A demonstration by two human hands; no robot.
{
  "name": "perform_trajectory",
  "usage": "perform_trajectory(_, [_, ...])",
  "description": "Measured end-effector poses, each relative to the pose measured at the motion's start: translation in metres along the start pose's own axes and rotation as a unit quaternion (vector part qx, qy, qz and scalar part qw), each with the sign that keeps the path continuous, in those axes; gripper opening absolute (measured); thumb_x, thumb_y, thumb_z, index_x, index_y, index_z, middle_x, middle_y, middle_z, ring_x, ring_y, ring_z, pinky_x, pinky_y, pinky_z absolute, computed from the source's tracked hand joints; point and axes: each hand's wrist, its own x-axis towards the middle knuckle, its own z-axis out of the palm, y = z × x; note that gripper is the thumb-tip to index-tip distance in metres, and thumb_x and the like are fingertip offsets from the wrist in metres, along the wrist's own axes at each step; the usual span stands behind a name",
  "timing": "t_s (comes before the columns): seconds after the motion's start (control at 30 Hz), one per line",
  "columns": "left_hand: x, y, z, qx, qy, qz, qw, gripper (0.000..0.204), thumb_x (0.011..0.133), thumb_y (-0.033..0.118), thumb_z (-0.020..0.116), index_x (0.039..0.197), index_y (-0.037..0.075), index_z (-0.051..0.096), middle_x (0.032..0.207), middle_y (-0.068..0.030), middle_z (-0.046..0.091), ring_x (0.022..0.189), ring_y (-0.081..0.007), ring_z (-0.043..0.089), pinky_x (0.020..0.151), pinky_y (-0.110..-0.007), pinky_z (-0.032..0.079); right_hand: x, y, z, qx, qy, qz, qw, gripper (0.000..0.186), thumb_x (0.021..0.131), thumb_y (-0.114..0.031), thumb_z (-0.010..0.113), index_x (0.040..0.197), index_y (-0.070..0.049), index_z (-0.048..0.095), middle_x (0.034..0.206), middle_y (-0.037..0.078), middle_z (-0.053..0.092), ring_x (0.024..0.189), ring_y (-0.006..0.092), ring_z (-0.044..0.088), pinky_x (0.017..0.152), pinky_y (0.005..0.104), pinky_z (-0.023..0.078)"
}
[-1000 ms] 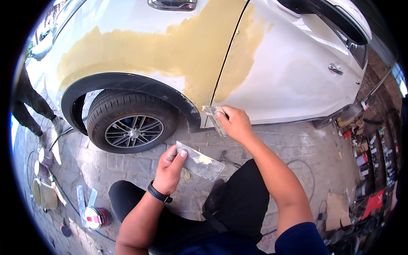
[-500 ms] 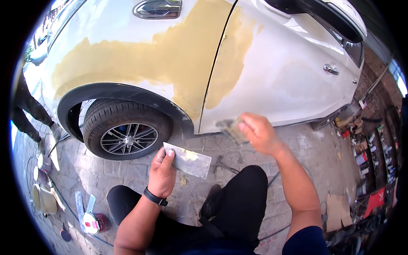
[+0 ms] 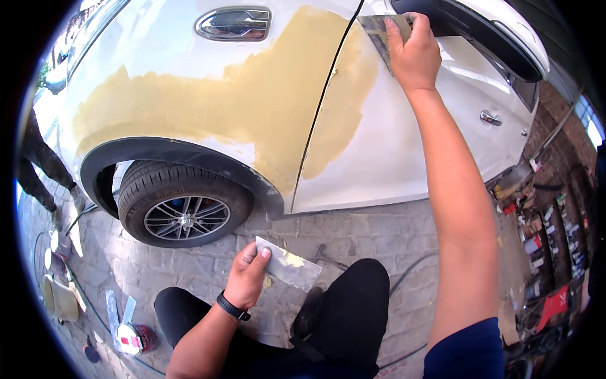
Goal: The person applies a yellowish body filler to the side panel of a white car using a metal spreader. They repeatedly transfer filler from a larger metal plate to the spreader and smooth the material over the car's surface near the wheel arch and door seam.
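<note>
My left hand (image 3: 247,276) grips one end of a flat grey metal plate (image 3: 297,273), thumb on top, with a dab of pale yellow filler (image 3: 290,258) on it. My right hand (image 3: 415,54) is raised to the upper part of the white car door (image 3: 404,151), just under the mirror. Its fingers press a dark, smeared putty spreader (image 3: 375,31) against the panel beside the door gap. Dried-looking yellow filler (image 3: 189,104) covers much of the fender and runs across the gap onto the door's front edge.
The front wheel (image 3: 187,218) sits left of my knees. A black side mirror (image 3: 486,38) juts out above my right hand. A red-and-white can (image 3: 136,339), buckets (image 3: 60,297) and a hose lie left. Cluttered shelves (image 3: 562,240) stand right; a person's legs (image 3: 44,170) show far left.
My right hand has risen from low beside the door to its upper front edge, spreader now against the panel. My left hand with the plate has dropped slightly in view.
</note>
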Motion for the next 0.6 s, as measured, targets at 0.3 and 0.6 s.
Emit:
perform_trajectory(0.3, [-0.003, 0.004, 0.000, -0.022, 0.015, -0.019, 0.999, 0.019, 0.111, 0.016, 0.058, 0.120, 0.002, 0.067, 0.110, -0.0020, 0.072, 0.101, -0.0102, 0.064, 0.093, -0.029, 0.049, -0.025, 0.002, 0.015, -0.036, 0.006, -0.027, 0.999, 0.043, 0.099, -0.039, 0.075, 0.125, -0.008, 0.062, 0.115, 0.010, 0.071, 0.103, 0.0333, 0.070, 0.083, 0.0434, 0.058])
perform_trajectory(0.6, [-0.003, 0.002, 0.001, -0.026, 0.012, -0.025, 0.999, 0.019, 0.111, 0.017, 0.059, 0.121, 0.002, 0.067, 0.111, -0.0022, 0.072, 0.103, -0.0104, 0.063, 0.095, -0.030, 0.049, -0.062, -0.003, 0.017, 0.024, 0.029, -0.033, 0.999, 0.052, 0.093, -0.039, 0.082, 0.127, -0.005, 0.062, 0.118, 0.009, 0.068, 0.104, 0.0316, 0.069, 0.085, 0.0398, 0.058])
